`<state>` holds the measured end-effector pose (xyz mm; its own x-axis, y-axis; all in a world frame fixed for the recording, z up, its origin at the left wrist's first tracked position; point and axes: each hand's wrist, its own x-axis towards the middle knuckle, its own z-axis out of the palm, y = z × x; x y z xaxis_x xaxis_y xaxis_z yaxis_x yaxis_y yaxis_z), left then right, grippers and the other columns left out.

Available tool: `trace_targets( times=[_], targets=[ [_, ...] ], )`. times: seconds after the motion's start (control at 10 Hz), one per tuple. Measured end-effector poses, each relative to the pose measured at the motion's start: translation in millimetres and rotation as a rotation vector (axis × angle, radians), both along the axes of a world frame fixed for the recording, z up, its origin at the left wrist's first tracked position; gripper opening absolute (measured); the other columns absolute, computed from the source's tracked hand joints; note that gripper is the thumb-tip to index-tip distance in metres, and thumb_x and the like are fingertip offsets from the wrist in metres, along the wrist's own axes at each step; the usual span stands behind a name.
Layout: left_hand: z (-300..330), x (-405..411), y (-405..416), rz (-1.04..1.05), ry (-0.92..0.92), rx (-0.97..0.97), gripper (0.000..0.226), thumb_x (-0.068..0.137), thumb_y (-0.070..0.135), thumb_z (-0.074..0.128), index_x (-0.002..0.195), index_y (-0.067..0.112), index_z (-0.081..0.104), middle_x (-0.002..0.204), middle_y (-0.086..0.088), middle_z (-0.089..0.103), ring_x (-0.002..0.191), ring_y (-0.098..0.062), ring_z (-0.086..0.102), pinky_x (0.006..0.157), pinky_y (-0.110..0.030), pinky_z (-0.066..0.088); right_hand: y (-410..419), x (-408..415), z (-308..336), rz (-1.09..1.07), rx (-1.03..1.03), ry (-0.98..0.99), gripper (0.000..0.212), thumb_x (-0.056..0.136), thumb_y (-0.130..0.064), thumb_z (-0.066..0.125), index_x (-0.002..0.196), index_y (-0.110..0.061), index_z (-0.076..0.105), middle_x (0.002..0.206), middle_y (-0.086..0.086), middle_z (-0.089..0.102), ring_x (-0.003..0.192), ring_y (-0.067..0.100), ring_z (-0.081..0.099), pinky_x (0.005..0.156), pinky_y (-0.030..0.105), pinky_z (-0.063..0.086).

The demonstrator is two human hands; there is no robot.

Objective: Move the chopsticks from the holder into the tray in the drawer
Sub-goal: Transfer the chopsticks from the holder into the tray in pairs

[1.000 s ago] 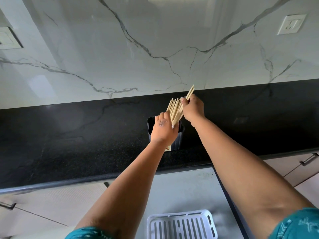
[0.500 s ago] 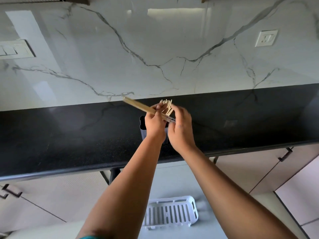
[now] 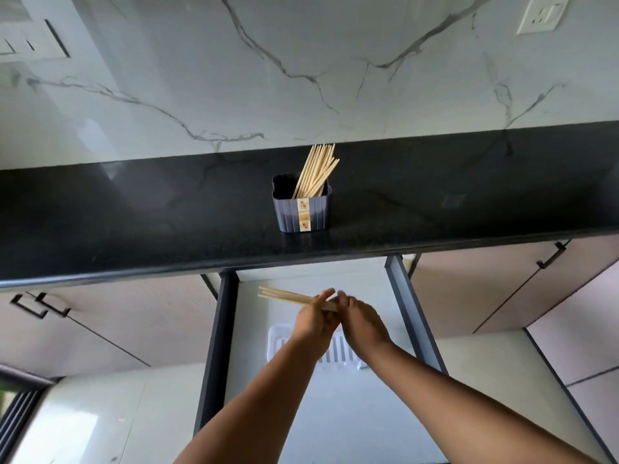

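A dark ribbed holder stands on the black countertop with several pale wooden chopsticks leaning out to the right. Below it, over the open drawer, my left hand and my right hand meet around a small bundle of chopsticks that lies roughly level and points left. Both hands grip it. A white slotted tray sits on the drawer floor right under the hands, mostly hidden by them.
Dark drawer rails run along both sides of the drawer. Closed cabinet fronts with black handles flank it left and right. A white marble backsplash with a socket rises behind the counter.
Both hands have come down from the holder on the counter to above the drawer tray, carrying a few chopsticks. The holder now stands uncovered with the rest of the chopsticks in it.
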<state>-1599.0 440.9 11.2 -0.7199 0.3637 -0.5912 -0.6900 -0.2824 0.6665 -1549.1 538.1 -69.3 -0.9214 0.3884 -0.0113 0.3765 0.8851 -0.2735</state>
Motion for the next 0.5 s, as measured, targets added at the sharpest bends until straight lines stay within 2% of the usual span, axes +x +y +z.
trace_targets(
  times=[0.1, 0.2, 0.3, 0.4, 0.5],
  targets=[
    [-78, -26, -23, 0.088, -0.172, -0.052, 0.014, 0.097, -0.002, 0.042, 0.096, -0.006, 0.055, 0.063, -0.013, 0.067, 0.059, -0.022, 0.067, 0.055, -0.027, 0.057, -3, 21, -30, -0.067, -0.033, -0.173, 0.020, 0.094, -0.006, 0.040, 0.108, -0.012, 0.052, 0.107, 0.008, 0.065, 0.096, 0.027, 0.064, 0.077, 0.035, 0.050],
    [-103, -44, -45, 0.194, -0.219, -0.074, 0.022, 0.097, -0.003, 0.039, 0.114, -0.003, 0.053, 0.071, -0.018, 0.065, 0.063, -0.025, 0.064, 0.053, -0.028, 0.057, -1, 27, -47, -0.088, -0.071, -0.270, 0.031, 0.086, 0.005, 0.042, 0.112, -0.008, 0.051, 0.107, 0.010, 0.064, 0.095, 0.029, 0.064, 0.076, 0.035, 0.049],
    [-145, -77, -81, 0.225, -0.072, -0.396, 0.031, 0.096, -0.001, 0.034, 0.117, -0.004, 0.056, 0.086, -0.016, 0.065, 0.076, -0.027, 0.064, 0.064, -0.029, 0.054, 8, 11, -67, 0.025, 0.034, -0.360, 0.039, 0.082, 0.008, 0.044, 0.118, -0.006, 0.050, 0.115, 0.014, 0.061, 0.108, 0.034, 0.059, 0.091, 0.040, 0.044],
    [-162, -76, -90, 0.011, 0.313, -0.805, 0.028, 0.093, 0.011, 0.041, 0.108, 0.004, 0.063, 0.098, -0.015, 0.067, 0.094, -0.033, 0.065, 0.081, -0.035, 0.052, 11, 0, -76, 0.066, 0.067, -0.438, 0.042, 0.082, 0.006, 0.049, 0.123, -0.006, 0.050, 0.122, 0.015, 0.058, 0.117, 0.034, 0.054, 0.100, 0.040, 0.040],
    [-184, -52, -88, -0.519, 0.808, -1.134, 0.044, 0.095, 0.030, 0.048, 0.133, 0.008, 0.049, 0.139, -0.014, 0.049, 0.129, -0.031, 0.045, 0.107, -0.038, 0.037, 8, -24, -93, 0.111, 0.090, -0.520, 0.049, 0.085, 0.003, 0.049, 0.133, -0.009, 0.049, 0.128, 0.013, 0.058, 0.122, 0.033, 0.054, 0.105, 0.042, 0.039]
  ],
)
